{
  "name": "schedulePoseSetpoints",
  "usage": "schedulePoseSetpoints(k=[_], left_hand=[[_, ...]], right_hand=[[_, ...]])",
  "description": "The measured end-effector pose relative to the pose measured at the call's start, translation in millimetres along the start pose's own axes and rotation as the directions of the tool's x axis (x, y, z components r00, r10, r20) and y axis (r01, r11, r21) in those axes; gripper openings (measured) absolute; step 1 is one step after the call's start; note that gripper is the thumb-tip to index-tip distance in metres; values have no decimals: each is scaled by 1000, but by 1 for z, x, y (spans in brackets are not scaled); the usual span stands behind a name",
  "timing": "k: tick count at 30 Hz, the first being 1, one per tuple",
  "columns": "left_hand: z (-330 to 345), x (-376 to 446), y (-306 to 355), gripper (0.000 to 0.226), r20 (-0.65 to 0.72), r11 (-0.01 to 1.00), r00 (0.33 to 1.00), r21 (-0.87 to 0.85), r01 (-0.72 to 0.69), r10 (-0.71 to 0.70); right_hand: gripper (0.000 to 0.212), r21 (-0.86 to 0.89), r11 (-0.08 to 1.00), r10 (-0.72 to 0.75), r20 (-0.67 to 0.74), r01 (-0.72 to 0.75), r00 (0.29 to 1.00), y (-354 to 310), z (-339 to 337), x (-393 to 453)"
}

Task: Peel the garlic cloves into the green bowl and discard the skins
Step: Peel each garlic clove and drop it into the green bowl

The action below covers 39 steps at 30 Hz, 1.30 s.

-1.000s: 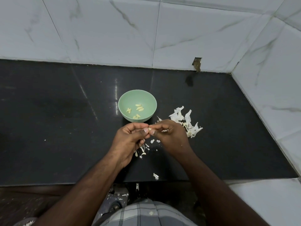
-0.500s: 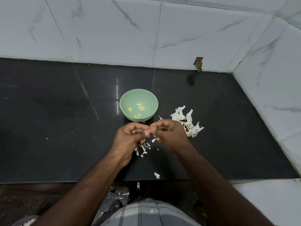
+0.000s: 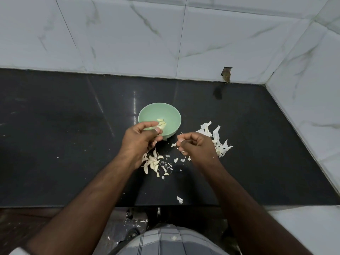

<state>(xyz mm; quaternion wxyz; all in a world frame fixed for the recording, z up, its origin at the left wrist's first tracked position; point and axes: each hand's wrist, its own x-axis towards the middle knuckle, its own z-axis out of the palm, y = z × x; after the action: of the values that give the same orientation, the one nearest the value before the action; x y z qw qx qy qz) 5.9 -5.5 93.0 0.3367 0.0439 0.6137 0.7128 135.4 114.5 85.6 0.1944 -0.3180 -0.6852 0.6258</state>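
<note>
arms: both are showing bare, no sleeves | left hand (image 3: 140,138), right hand (image 3: 196,147): wearing no gloves or rings | garment (image 3: 165,242): person is wearing grey-and-white checked cloth with dark stripes

Dark polished stone counter (image 3: 73,144), set against white marble-look wall tiles (image 3: 128,43); on it, a green bowl (image 3: 171,115) with peeled cloves (image 3: 161,124) inside; right of the bowl, a heap of white skins (image 3: 217,140); nearer than the bowl, pale scattered cloves and scraps (image 3: 152,162); one lone skin flake (image 3: 179,199) near the counter's front edge.
</note>
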Motion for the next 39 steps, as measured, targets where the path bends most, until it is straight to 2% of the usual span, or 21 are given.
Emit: schedulePoseSetpoints(k=[2,4,9,14,20,25,26,27,28,30,31,32,34,39], left_hand=[[-2,6,8,40,39,999,999,42,10,-11],[-4,6,9,44,45,996,999,84,21,-24],[-11,-9,-14,19,86,975,993,211,66,-85],[-11,-22,-45,15,103,953,981,274,130,-164],[-11,-27,-60,17,89,960,979,232,156,-181],[-8,-27,-62,17,65,967,982,196,163,-179],[-8,-27,-63,17,62,968,982,192,163,-178],[-8,-27,-63,16,58,969,982,184,164,-177],[-7,-26,-63,16,53,971,983,174,164,-176],[-7,-24,-63,15,38,976,986,149,157,-164],[-7,-23,-62,15,29,979,987,135,151,-156],[-8,-22,-61,15,22,982,989,122,146,-150],[-8,-20,-59,14,16,984,990,106,141,-144],[-9,-14,-55,14,6,985,990,104,140,-141]], right_hand=[[21,-8,1000,2,3,-2,1000,2,-1,0],[21,13,1000,26,14,-26,1000,5,-2,-1],[20,59,985,161,62,-164,985,22,-1,-6],[13,96,952,279,120,-291,953,34,1,-14],[12,119,883,419,242,-455,875,41,-10,-32],[13,19,817,517,418,-576,747,50,-13,-47],[12,5,817,521,425,-577,740,53,-12,-47],[9,21,827,507,406,-562,760,55,-11,-45],[6,59,858,461,350,-510,816,57,-10,-42],[8,129,946,279,139,-297,950,59,-10,-33],[10,161,965,202,50,-208,978,57,-11,-29],[12,204,965,165,3,-162,986,54,-11,-25],[12,284,942,181,13,-177,983,49,-10,-19],[17,293,872,344,204,-392,917,50,5,-10]])
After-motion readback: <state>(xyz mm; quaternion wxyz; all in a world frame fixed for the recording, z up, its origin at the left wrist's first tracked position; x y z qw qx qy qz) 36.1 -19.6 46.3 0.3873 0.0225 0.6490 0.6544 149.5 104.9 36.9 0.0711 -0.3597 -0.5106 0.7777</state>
